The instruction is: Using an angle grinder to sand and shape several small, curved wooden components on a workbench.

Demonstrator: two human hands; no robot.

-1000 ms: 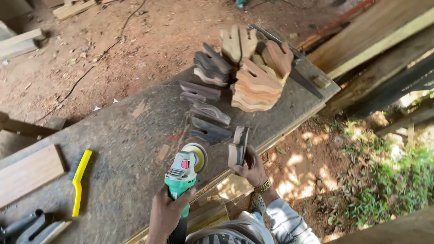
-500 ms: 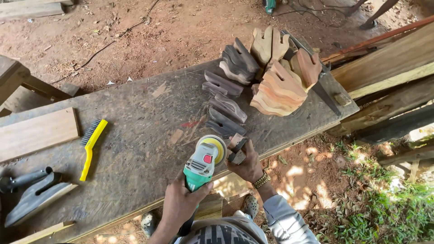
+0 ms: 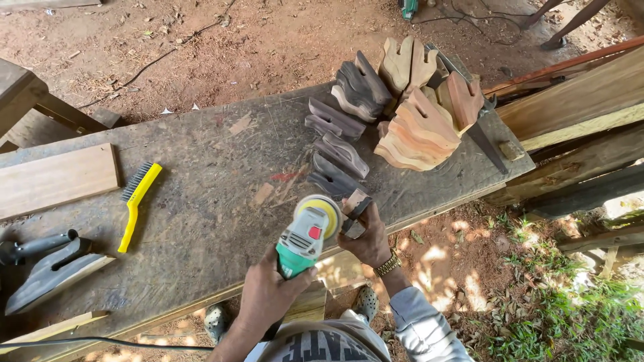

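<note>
Grinder (image 3: 310, 236) disc now against block (image 3: 353, 213).

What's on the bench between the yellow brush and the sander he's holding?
Nothing: in the head view, only bare scuffed workbench lies between the yellow wire brush and the green sander.

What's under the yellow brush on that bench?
The brush lies flat on the bare grey bench. Nothing else shows beneath it, though the spot under the bristles is covered.
</note>
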